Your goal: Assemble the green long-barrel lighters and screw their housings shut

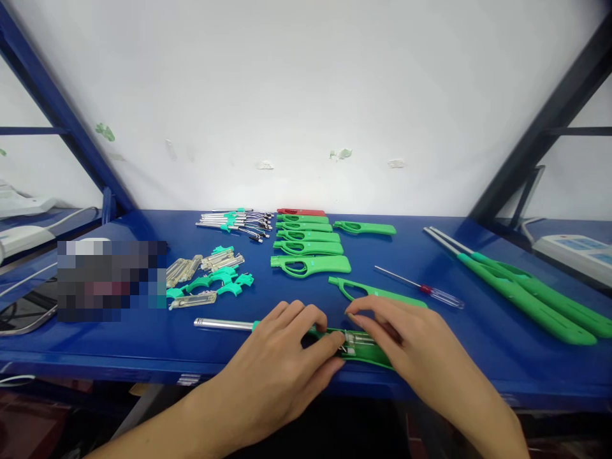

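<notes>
On the near-left side of the screwdriver (430,291), the person's left hand (287,350) clasped an open green lighter (369,354), thumb and fingers bearing down on it, while the right hand (421,335), closer to the screwdriver, had thumb and forefinger pinched together above the shell, though whether on some tiny part one could not tell. If the left thumb eased off, the clear cartridge (362,338) might have slipped out of line; a careless right wrist could also have nudged the green casing (382,294) just left of the screwdriver.
</notes>
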Demonstrator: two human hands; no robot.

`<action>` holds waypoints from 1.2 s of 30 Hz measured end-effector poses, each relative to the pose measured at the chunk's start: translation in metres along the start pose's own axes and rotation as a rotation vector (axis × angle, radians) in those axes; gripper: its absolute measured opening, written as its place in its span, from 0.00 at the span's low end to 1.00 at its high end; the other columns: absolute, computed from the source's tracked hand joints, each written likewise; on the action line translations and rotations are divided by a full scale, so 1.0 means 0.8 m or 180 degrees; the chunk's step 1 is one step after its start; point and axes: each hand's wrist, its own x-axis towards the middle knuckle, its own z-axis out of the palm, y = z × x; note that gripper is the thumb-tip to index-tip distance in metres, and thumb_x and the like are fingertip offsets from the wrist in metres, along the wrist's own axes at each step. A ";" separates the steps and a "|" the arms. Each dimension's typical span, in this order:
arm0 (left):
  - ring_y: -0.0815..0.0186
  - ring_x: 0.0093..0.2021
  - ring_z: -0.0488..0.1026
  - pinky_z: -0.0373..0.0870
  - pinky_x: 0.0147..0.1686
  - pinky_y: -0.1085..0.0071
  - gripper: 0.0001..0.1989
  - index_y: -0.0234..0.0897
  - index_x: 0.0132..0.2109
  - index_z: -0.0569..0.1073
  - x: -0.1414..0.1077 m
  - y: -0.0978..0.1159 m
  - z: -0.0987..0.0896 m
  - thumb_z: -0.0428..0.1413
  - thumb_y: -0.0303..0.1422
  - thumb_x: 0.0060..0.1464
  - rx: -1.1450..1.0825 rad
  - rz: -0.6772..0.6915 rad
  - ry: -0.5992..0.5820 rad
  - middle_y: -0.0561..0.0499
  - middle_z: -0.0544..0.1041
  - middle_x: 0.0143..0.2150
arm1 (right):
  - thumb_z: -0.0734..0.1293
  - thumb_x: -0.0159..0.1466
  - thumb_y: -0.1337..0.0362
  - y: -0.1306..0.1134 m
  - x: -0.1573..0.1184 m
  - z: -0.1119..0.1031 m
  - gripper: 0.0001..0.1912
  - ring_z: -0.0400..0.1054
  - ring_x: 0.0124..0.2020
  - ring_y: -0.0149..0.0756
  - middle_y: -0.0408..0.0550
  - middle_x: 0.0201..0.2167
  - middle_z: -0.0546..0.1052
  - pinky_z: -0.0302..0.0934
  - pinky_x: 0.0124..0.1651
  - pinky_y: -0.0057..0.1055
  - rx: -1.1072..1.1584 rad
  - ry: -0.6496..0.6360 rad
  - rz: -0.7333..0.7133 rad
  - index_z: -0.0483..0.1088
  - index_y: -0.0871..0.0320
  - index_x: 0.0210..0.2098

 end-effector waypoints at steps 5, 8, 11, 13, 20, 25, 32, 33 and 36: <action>0.57 0.40 0.71 0.71 0.41 0.58 0.11 0.37 0.55 0.77 0.002 -0.001 0.002 0.50 0.30 0.75 0.0064 0.0036 0.0030 0.46 0.74 0.46 | 0.62 0.78 0.60 0.000 0.000 0.001 0.11 0.84 0.43 0.38 0.44 0.46 0.87 0.75 0.44 0.31 -0.0032 0.0047 -0.0047 0.78 0.49 0.49; 0.57 0.41 0.72 0.72 0.42 0.58 0.11 0.37 0.54 0.77 0.002 -0.002 0.003 0.50 0.30 0.75 0.0118 0.0036 0.0008 0.46 0.75 0.46 | 0.62 0.78 0.62 -0.001 0.000 0.000 0.12 0.84 0.42 0.37 0.42 0.46 0.87 0.74 0.45 0.31 -0.0025 0.0039 -0.0089 0.78 0.48 0.49; 0.57 0.41 0.73 0.73 0.44 0.57 0.11 0.38 0.54 0.77 0.003 -0.002 0.004 0.50 0.30 0.75 0.0172 0.0038 0.0015 0.46 0.75 0.46 | 0.61 0.79 0.62 -0.002 0.001 -0.001 0.12 0.83 0.44 0.37 0.42 0.46 0.86 0.74 0.46 0.32 -0.0002 -0.0008 -0.0098 0.77 0.48 0.49; 0.56 0.42 0.74 0.73 0.44 0.57 0.11 0.37 0.54 0.77 0.002 -0.001 0.004 0.50 0.30 0.75 0.0172 0.0048 0.0021 0.46 0.75 0.46 | 0.61 0.79 0.61 -0.002 0.000 0.000 0.11 0.83 0.45 0.38 0.42 0.47 0.86 0.74 0.47 0.32 0.0011 -0.0017 -0.0069 0.77 0.48 0.49; 0.56 0.41 0.74 0.75 0.44 0.54 0.11 0.37 0.55 0.77 -0.003 0.002 0.006 0.50 0.31 0.76 0.0205 0.0010 0.0086 0.46 0.75 0.46 | 0.60 0.80 0.59 -0.003 -0.005 0.000 0.12 0.83 0.48 0.39 0.41 0.49 0.86 0.74 0.47 0.32 0.0073 0.0022 0.0038 0.76 0.47 0.50; 0.57 0.41 0.74 0.76 0.44 0.54 0.12 0.37 0.55 0.76 -0.004 0.002 0.005 0.49 0.31 0.76 0.0230 0.0022 0.0137 0.45 0.75 0.45 | 0.59 0.80 0.58 -0.008 -0.006 -0.003 0.14 0.83 0.49 0.40 0.43 0.50 0.86 0.75 0.48 0.31 0.0197 0.0371 0.0196 0.77 0.48 0.52; 0.56 0.41 0.74 0.76 0.42 0.55 0.11 0.37 0.55 0.76 -0.004 0.002 0.007 0.50 0.31 0.76 0.0291 0.0034 0.0162 0.45 0.76 0.45 | 0.65 0.76 0.53 0.005 -0.008 -0.009 0.11 0.80 0.36 0.40 0.43 0.38 0.85 0.73 0.43 0.36 -0.0200 0.1281 0.0434 0.78 0.48 0.45; 0.55 0.40 0.74 0.77 0.42 0.55 0.10 0.37 0.55 0.76 -0.004 0.002 0.006 0.50 0.31 0.76 0.0289 0.0037 0.0159 0.45 0.76 0.45 | 0.65 0.76 0.52 0.012 -0.009 -0.010 0.11 0.81 0.41 0.42 0.44 0.41 0.85 0.73 0.46 0.39 -0.0302 0.1312 0.0426 0.78 0.48 0.46; 0.55 0.41 0.74 0.77 0.42 0.53 0.10 0.37 0.56 0.75 -0.006 0.002 0.005 0.51 0.31 0.75 0.0232 0.0022 0.0108 0.44 0.76 0.46 | 0.64 0.76 0.47 0.039 -0.014 -0.008 0.18 0.79 0.56 0.52 0.48 0.54 0.84 0.73 0.57 0.50 -0.0591 0.1125 0.0376 0.77 0.47 0.56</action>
